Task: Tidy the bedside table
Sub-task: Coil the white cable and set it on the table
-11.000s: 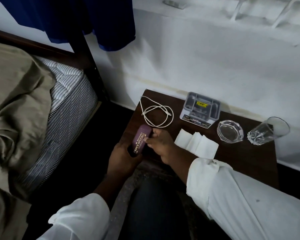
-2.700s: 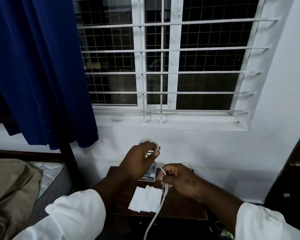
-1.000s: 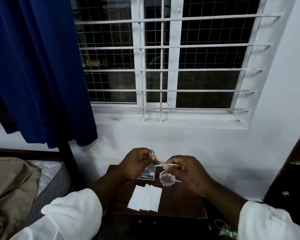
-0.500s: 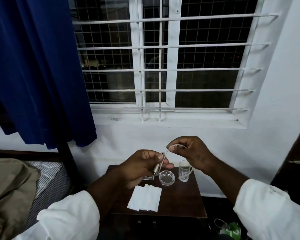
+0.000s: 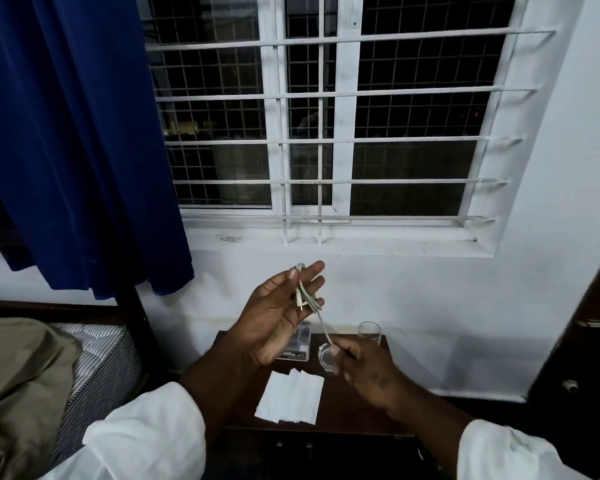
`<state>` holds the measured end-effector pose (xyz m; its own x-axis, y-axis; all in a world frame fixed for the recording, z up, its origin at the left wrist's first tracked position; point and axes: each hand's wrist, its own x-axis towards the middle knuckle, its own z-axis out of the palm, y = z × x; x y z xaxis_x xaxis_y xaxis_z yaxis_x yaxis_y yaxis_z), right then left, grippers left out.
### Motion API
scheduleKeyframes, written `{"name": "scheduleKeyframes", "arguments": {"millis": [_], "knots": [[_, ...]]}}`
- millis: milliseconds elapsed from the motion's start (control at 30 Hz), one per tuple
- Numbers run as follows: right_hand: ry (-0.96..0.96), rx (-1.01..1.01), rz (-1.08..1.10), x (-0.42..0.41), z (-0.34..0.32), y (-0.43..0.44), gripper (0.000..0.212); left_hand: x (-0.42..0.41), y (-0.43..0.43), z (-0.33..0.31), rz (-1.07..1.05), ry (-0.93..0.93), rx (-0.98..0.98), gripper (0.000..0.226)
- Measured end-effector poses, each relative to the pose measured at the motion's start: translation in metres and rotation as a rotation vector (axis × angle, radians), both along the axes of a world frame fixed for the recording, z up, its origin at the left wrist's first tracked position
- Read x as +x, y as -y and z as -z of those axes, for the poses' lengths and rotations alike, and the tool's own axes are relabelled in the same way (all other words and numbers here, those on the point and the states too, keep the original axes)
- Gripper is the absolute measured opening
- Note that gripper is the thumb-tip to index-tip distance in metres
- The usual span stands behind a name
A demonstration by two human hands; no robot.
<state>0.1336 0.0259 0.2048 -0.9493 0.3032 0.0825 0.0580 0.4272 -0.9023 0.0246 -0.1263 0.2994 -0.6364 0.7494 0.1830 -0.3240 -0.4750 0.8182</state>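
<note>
The raised left hand point(image 5: 278, 313) pinches folded loops of a thin white cable point(image 5: 322, 323) under its thumb; the right hand point(image 5: 364, 372), lower, pinches its trailing end. Both hover above the dark wooden worktop point(image 5: 354, 403).

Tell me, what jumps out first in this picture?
The two hands raised in the middle: the left hand pinches a folded white cable, and the right hand pinches a strand of it lower down. Behind them a barred window shows black night, with a deep blue curtain hanging at the left. Below, white tissues lie on the dark table.
</note>
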Motion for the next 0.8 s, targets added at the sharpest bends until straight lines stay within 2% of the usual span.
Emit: {"name": "scheduleKeyframes", "arguments": {"millis": [133,200,400,533,800], "knots": [[0.064,0.309,-0.151,0.008,-0.02,0.007,0.028,-0.006,0.002,0.014,-0.174,-0.158,-0.146,0.016],[0.043,0.455,-0.209,0.012,-0.038,0.013,0.023,-0.006,0.003,0.02,-0.233,-0.255,-0.244,0.021],[-0.026,0.756,-0.205,0.014,-0.095,0.019,0.014,-0.002,0.003,0.038,-0.154,-0.386,-0.408,0.025],[-0.137,0.569,-0.178,0.012,-0.109,0.015,0.011,0.003,0.007,0.036,-0.067,-0.401,-0.428,0.031],[-0.184,0.152,-0.044,0.004,-0.094,0.004,0.009,0.01,0.011,0.031,0.019,-0.394,-0.482,0.043]]}}
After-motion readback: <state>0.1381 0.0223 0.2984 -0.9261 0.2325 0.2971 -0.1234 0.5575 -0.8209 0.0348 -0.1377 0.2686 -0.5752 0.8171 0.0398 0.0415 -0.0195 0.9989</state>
